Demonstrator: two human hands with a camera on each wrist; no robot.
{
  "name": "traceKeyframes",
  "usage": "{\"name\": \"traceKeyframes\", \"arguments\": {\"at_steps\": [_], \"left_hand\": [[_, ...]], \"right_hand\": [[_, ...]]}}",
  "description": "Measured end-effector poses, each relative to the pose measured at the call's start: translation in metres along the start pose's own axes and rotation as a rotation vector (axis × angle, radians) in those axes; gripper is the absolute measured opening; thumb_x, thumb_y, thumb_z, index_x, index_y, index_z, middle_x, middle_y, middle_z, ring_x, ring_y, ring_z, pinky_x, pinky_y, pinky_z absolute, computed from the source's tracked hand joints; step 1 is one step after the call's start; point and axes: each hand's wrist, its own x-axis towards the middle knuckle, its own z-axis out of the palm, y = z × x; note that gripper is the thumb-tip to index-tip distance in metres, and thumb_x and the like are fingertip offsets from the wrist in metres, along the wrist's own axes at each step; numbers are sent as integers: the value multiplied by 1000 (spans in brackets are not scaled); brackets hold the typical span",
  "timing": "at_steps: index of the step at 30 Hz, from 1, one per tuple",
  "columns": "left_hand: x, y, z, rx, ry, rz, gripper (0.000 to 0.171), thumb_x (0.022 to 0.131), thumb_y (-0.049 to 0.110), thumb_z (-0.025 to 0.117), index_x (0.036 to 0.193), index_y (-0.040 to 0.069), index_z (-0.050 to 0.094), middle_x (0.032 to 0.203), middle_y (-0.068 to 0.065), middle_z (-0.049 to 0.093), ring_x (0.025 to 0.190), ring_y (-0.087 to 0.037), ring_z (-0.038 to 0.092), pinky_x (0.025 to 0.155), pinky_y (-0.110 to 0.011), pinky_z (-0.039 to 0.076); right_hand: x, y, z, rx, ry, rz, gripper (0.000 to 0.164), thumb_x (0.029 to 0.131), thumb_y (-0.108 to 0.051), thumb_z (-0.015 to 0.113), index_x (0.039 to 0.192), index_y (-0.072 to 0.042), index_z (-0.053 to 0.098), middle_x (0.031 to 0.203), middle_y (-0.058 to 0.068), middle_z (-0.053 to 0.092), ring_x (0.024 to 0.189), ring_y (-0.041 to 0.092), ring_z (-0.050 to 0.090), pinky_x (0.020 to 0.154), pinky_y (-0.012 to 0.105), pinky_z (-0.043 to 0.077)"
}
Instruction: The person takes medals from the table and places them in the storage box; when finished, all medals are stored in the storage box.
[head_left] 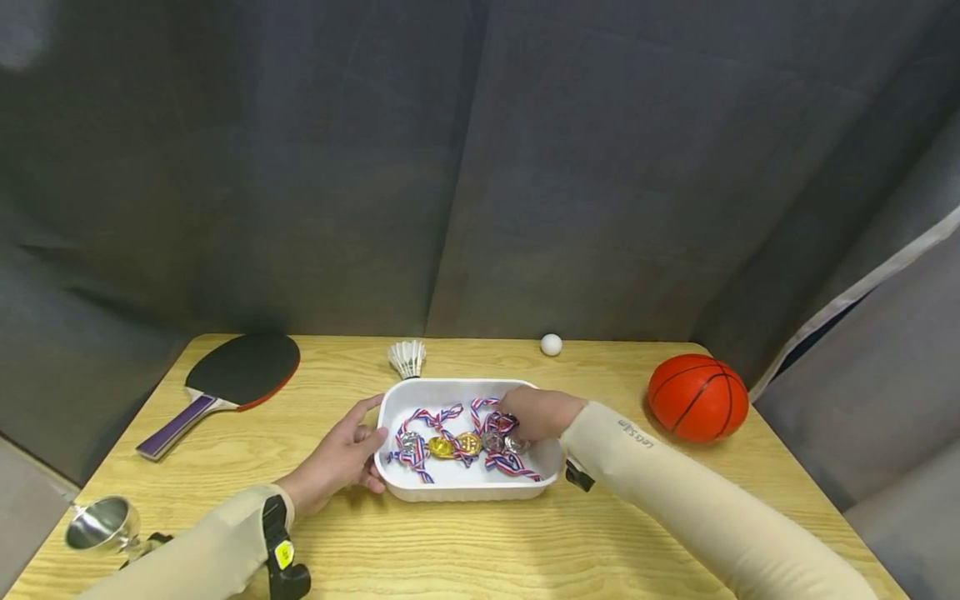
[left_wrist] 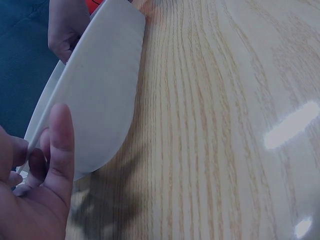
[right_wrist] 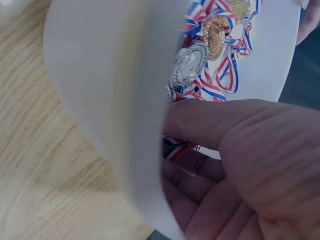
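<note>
A white plastic bin (head_left: pixel 468 493) sits on the table and holds several medals on red, white and blue striped ribbons. Inside it lie a silver medal (head_left: pixel 409 442) at the left and a gold medal (head_left: pixel 441 447) beside it. My left hand (head_left: pixel 341 454) grips the bin's left rim, thumb over the edge and fingers outside. Reaching over the right end, my right hand (head_left: pixel 543 412) has its thumb and fingers around a medal's striped ribbon (right_wrist: pixel 175 151). The bin wall hides those fingertips in the right wrist view, where another silver medal (right_wrist: pixel 190 65) lies close by.
A table tennis paddle (head_left: pixel 243 371) lies at the left, with a silver trophy cup (head_left: pixel 101 525) at the near left. Behind the bin are a shuttlecock (head_left: pixel 407 358) and a white ball (head_left: pixel 551 344). An orange basketball (head_left: pixel 697 397) stands at the right.
</note>
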Motion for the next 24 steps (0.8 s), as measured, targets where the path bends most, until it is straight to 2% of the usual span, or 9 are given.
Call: {"name": "traceKeyframes", "arguments": {"at_steps": [5,12,17,20,24], "left_hand": [[-1,0,-1,-3,6,0,61,113,14,44,168,21,17,102,-20,59,65,-18,62,60,-30,64],[-2,1,0,3,20,-7,61,113,13,45,168,21,19,103,-21,59,64,-18,62,61,-31,64],[0,2,1,12,30,-5,60,113,14,45,167,21,19,105,-22,59,63,-18,63,61,-32,64],[0,1,1,23,34,-10,61,113,14,45,167,21,19,106,-22,60,64,-18,63,61,-33,65],[0,0,1,44,43,-17,61,113,14,46,167,22,20,106,-21,59,65,-19,63,62,-34,66]], "right_hand": [[2,-1,2,-27,4,2,15,88,-3,79,101,-7,72,90,2,66,84,13,56,88,35,58],[5,-2,4,-52,16,3,13,87,-2,80,92,-8,69,84,1,65,77,12,54,80,32,59],[4,-5,3,-59,12,43,12,89,-2,78,92,-8,69,86,1,65,80,13,56,86,35,60],[3,-7,3,-46,2,59,11,89,-1,78,93,-7,69,88,2,67,81,14,58,89,37,61],[0,-8,2,-25,1,56,23,87,1,79,109,-3,73,92,4,68,85,15,61,93,39,62]]}}
